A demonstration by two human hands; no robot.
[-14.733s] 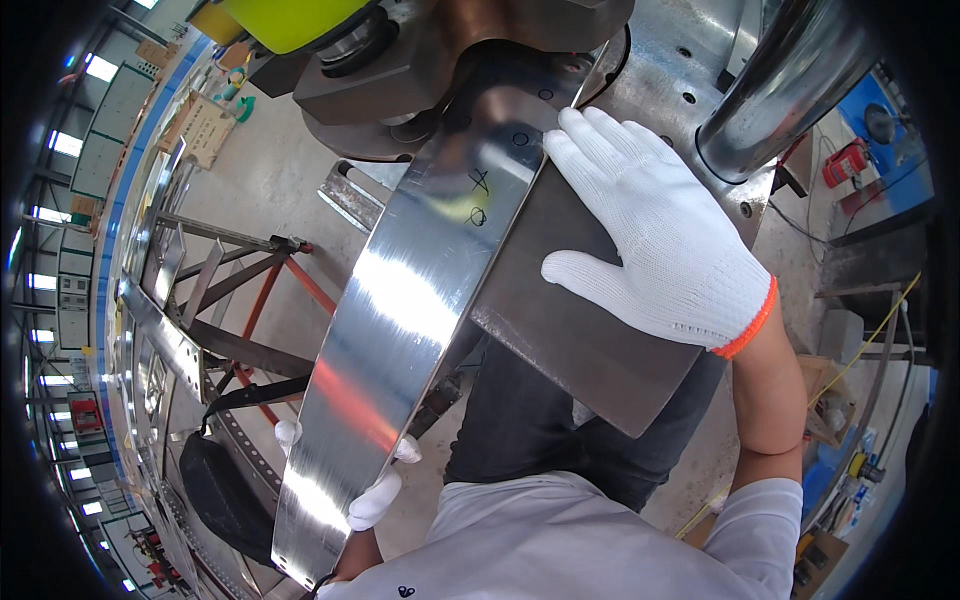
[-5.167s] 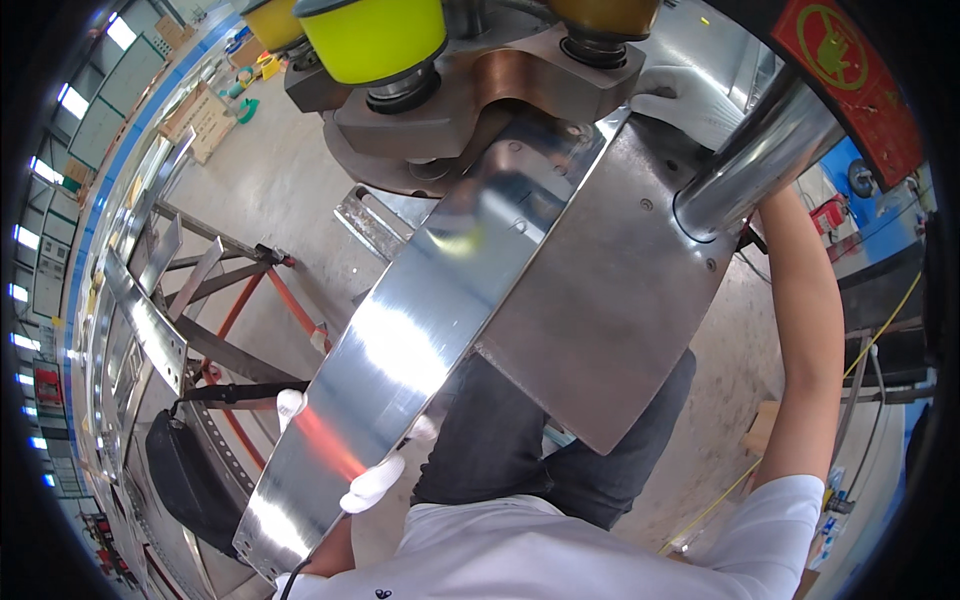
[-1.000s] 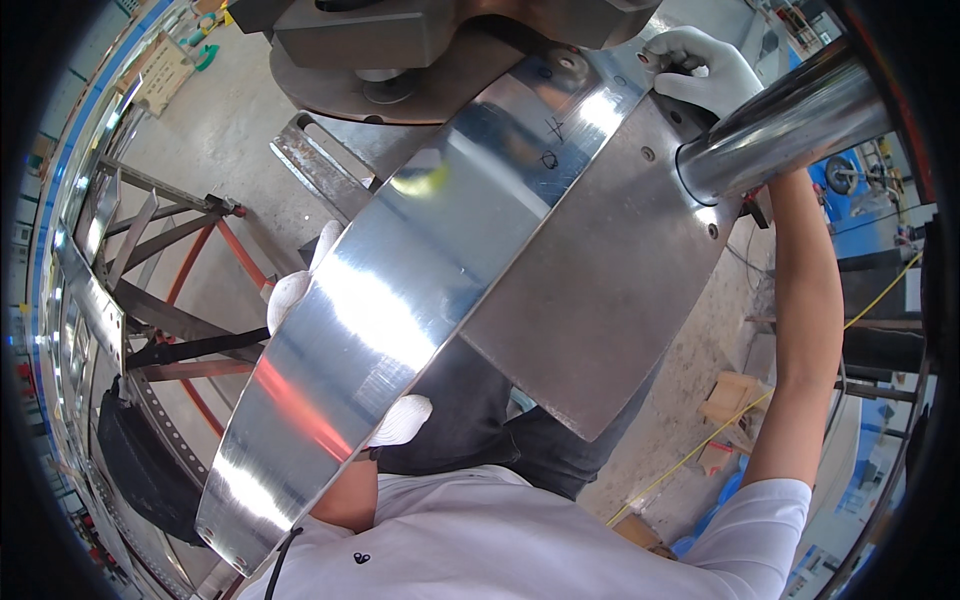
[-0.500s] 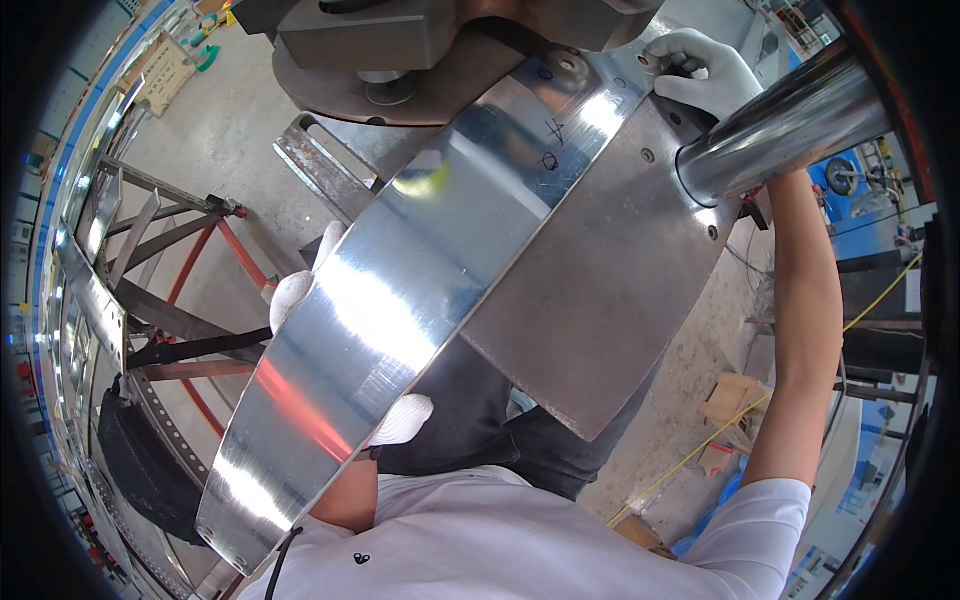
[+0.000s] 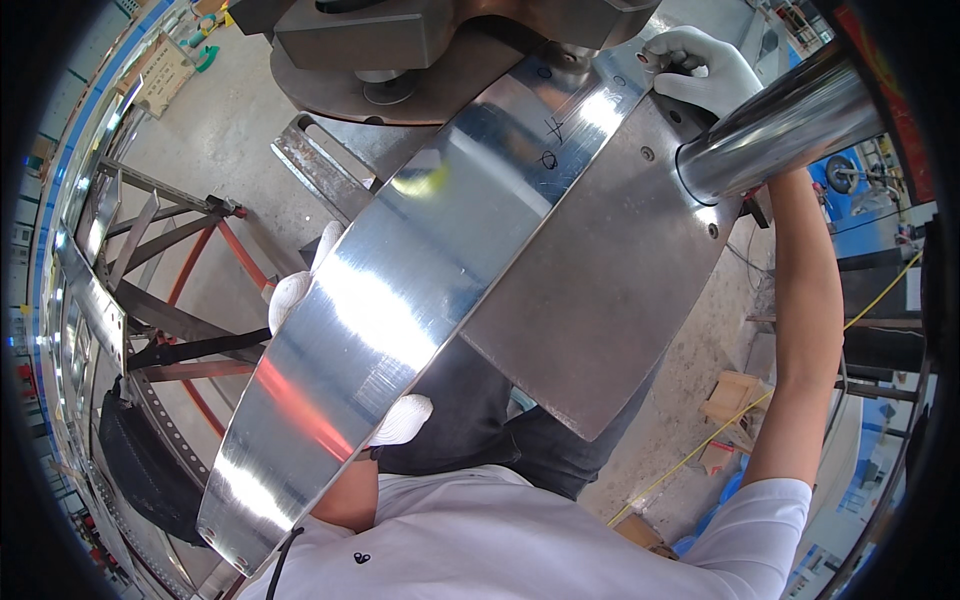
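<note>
A long, shiny sheet-metal strip (image 5: pixel 400 270) slopes from lower left to upper right, with handwritten marks near its far end. My left hand (image 5: pixel 403 420), in a white glove, grips it from underneath. Its fingers wrap the left edge and the rest shows at the right edge; the palm is hidden. At the far right corner my right hand (image 5: pixel 705 75), also gloved, is closed on the strip's edge with curled fingers. That far end lies under the dark upper part (image 5: pixel 365 35) of a machine and over a dull grey metal plate (image 5: pixel 600 290).
A thick polished steel column (image 5: pixel 780 125) rises beside my right forearm. A round machine plate (image 5: pixel 330 95) and slotted metal bracket (image 5: pixel 325 165) stand beyond the strip. Left is a red-and-grey metal frame (image 5: pixel 190 270); cardboard boxes (image 5: pixel 730 397) lie on the floor at right.
The machine's upper part now covers more of the round shiny spot at the strip's far end. Both hands keep nearly the same places on the strip.
</note>
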